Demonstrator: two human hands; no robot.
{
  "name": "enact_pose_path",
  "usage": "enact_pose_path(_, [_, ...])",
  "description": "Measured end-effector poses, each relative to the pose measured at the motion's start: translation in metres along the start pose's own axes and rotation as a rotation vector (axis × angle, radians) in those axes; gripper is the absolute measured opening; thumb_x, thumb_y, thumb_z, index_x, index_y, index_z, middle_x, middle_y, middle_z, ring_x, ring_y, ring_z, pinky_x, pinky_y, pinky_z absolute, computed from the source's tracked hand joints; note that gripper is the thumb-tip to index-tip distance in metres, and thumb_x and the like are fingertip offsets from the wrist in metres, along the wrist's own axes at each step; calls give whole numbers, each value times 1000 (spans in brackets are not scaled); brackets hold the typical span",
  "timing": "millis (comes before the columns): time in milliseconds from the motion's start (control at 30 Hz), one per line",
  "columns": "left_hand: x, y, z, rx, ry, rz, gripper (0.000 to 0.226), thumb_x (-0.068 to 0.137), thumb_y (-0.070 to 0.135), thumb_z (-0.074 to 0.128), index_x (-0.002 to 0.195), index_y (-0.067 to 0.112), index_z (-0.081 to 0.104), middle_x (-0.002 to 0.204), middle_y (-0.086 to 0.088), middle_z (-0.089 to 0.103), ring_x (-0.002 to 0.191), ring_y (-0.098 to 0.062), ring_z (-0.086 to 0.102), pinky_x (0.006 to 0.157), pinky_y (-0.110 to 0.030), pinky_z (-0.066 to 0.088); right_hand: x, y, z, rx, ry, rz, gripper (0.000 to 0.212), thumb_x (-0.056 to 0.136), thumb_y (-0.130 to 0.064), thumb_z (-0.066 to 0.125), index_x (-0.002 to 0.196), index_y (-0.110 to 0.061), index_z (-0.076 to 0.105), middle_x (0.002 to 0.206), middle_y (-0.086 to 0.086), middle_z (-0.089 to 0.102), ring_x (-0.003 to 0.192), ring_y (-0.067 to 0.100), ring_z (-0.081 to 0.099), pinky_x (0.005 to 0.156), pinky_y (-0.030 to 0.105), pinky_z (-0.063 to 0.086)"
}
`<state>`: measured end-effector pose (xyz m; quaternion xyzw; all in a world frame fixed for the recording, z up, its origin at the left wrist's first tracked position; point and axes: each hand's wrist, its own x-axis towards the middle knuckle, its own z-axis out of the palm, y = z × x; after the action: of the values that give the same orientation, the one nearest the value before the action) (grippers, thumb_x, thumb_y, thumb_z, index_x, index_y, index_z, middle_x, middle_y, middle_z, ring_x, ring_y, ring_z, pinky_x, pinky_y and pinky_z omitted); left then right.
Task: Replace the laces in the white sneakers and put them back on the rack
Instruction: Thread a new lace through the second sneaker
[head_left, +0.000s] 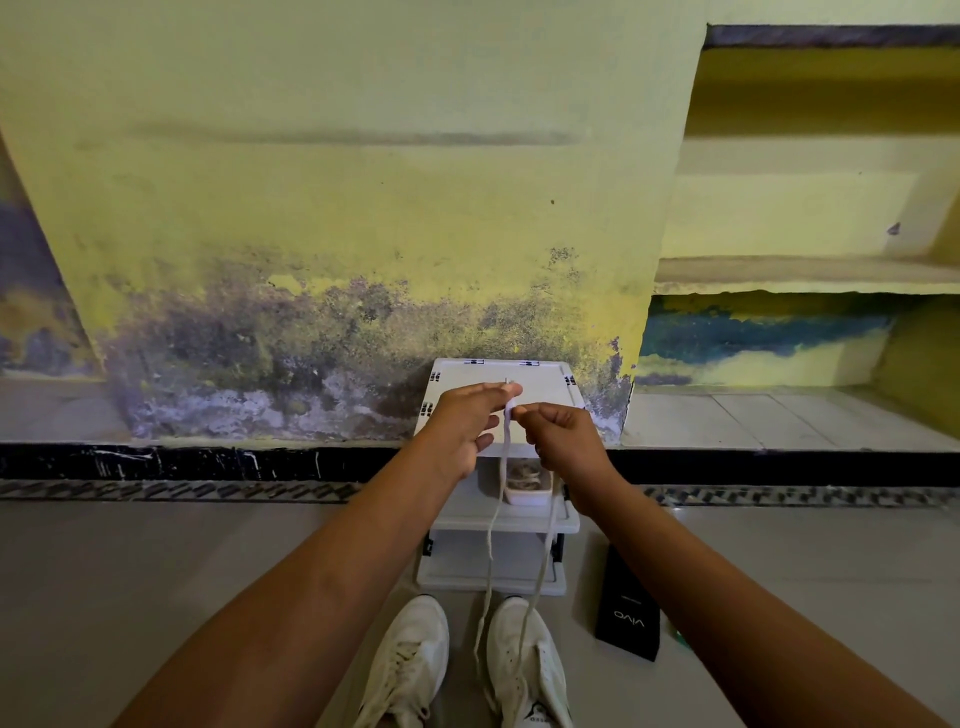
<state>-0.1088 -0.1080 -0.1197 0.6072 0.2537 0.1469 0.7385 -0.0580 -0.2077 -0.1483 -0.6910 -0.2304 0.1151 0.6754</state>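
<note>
Two white sneakers stand on the floor at the bottom centre, the left sneaker (410, 657) laced, the right sneaker (524, 660) with its lace pulled up. A long white lace (492, 525) rises in two strands from the right sneaker to my raised hands. My left hand (467, 423) pinches the lace tip between thumb and fingertips. My right hand (563, 434) pinches the lace just below that, fingers curled. Both hands hover in front of the white shoe rack (550, 379).
The white rack stands against a stained yellow wall; a white container (527, 491) sits on its middle shelf. A black box (628, 608) marked "vivo" lies on the grey floor right of the sneakers. A black drain channel (208, 465) runs along the wall's foot.
</note>
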Motion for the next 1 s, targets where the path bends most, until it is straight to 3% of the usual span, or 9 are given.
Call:
enact_pose_path(200, [3,-3,1,17,18,45,25,89,18,62,112,10,66,110,-4,61,105,-21,50,84,-30,35,1,0,0,-17,-15,-2,20,95,-16,54,95,-5,71,61,-1,52,55,9,43,44,12,35])
enact_pose_path(400, [0,1,3,70,-9,93,14,93,14,54,98,9,67,102,-5,63,79,-16,55,79,-29,39,5,5,4,-57,-269,106,30,100,-33,39,94,-20,65,107,1,65,104,18,56,91,31,41])
enact_pose_path(467, [2,3,1,74,-46,88,16,96,12,50,89,8,63,106,-9,65,66,-16,52,62,-26,44,5,4,3,117,-358,174,36,101,-31,35,80,-16,59,89,2,68,90,18,62,83,30,44])
enact_pose_path(567, [8,8,-12,-172,-4,8,19,101,9,37,88,9,51,96,-11,65,70,-18,58,71,-32,49,6,7,-6,302,-465,302,39,102,-25,32,67,-14,46,63,1,60,61,16,59,70,28,47])
enact_pose_path(667, [20,4,-41,-468,174,-31,24,100,7,37,79,7,46,61,-5,49,49,-12,48,53,-27,53,6,24,-19,-1,-619,349,35,101,-22,32,69,-15,46,64,1,50,61,15,48,71,27,46])
enact_pose_path(767, [27,-10,-75,-440,356,-32,30,99,2,33,73,12,44,57,0,36,45,-8,26,34,-16,30,2,42,-42,-503,-606,322,32,101,-17,34,76,-10,52,68,3,53,62,11,50,64,19,43])
enact_pose_path(867, [29,-22,-102,-354,494,-42,24,98,-1,31,84,5,49,65,-3,32,51,-11,18,37,-18,22,3,56,-70,-704,-531,254,29,102,-17,34,91,-4,58,72,1,59,68,7,51,77,23,41])
enact_pose_path(933, [35,-29,-118,-310,549,-67,22,99,0,32,110,6,51,68,-6,36,53,-13,18,45,-23,20,4,58,-81,-700,-489,261,27,102,-14,35,87,-5,54,70,1,58,66,9,50,77,24,41])
enact_pose_path(1000, [42,-35,-128,-162,583,-46,25,99,3,33,115,3,51,76,-10,40,54,-15,20,48,-26,20,3,55,-80,-676,-460,257,32,102,-12,34,75,-7,52,66,2,57,64,11,51,70,19,44])
